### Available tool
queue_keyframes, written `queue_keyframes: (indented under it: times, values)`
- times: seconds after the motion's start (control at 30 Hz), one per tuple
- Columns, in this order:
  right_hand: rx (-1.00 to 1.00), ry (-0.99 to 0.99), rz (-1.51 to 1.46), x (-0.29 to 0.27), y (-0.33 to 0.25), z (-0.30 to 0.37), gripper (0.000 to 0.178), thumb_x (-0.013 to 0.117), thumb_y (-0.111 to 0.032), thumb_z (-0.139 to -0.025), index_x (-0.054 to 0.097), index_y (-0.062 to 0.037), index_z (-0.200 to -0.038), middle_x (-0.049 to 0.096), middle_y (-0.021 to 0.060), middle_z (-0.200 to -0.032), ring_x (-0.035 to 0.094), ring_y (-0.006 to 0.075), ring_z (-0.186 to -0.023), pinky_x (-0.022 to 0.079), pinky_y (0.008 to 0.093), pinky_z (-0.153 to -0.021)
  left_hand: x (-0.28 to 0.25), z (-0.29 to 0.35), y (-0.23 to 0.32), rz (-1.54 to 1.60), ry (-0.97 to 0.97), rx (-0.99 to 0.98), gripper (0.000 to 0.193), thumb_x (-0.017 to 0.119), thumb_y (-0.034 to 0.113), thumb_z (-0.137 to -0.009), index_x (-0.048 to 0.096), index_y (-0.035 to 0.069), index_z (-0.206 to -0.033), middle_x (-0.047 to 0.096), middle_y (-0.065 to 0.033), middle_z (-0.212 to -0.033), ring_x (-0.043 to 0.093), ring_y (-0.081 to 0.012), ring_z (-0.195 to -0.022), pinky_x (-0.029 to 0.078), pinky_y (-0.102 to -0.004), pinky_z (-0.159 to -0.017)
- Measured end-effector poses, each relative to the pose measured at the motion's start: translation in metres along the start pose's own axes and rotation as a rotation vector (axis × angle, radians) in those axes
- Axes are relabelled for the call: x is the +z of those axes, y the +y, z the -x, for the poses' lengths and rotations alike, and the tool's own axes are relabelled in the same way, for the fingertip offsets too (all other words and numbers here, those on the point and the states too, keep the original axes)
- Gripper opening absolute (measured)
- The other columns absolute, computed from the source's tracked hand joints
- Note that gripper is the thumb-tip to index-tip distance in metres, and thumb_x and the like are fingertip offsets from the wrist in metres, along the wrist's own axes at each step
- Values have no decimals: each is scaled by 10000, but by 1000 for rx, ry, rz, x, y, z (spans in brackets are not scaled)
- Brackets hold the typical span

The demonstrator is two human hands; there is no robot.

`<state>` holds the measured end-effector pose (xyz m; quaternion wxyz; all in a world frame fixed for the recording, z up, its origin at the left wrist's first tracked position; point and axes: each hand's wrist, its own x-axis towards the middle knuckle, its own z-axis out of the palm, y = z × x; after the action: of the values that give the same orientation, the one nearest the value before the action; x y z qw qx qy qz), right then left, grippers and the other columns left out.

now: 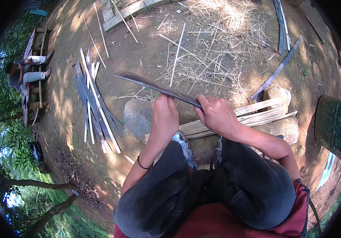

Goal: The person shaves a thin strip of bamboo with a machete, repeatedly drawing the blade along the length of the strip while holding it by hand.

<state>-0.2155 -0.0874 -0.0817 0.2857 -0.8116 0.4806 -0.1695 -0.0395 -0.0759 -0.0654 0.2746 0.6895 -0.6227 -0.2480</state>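
A machete with a long dark blade is held up in front of my knees, its tip pointing left and slightly away from me. My right hand is closed round its right end, so the handle is hidden. My left hand pinches the near edge of the blade about midway, fingers pressed together. Pale split bamboo strips lie below my right hand, across stones in front of my shoes. A grey rock sits to the left of my left hand.
At left lies a pile of dark and pale bamboo strips. Thin shavings litter the ground ahead. A long dark strip lies at right, near a green metal drum. Another person sits on a bench far left.
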Motion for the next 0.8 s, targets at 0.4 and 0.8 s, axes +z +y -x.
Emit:
queue_keyframes:
  times: [0.4, 0.8]
  values:
    - [195, 56, 97, 26, 59, -38, 247, 600, -197, -892, 583, 43, -837, 600, 219, -595, 625, 382, -533, 506, 471, -508, -10, 5, 11, 178, -162, -214, 267, 436, 144, -1002, 519, -9, -799, 358, -46, -554, 360, -99, -496, 259, -329, -466]
    - [338, 313, -248, -44, 49, -18, 359, 552, -194, -947, 596, 52, -690, 522, 170, -455, 531, 311, -372, 380, 416, -398, -14, -5, -1, 903, -493, -578, 306, 422, 281, -1028, 466, 75, -806, 279, 70, -524, 255, -32, -424, 204, -227, -383]
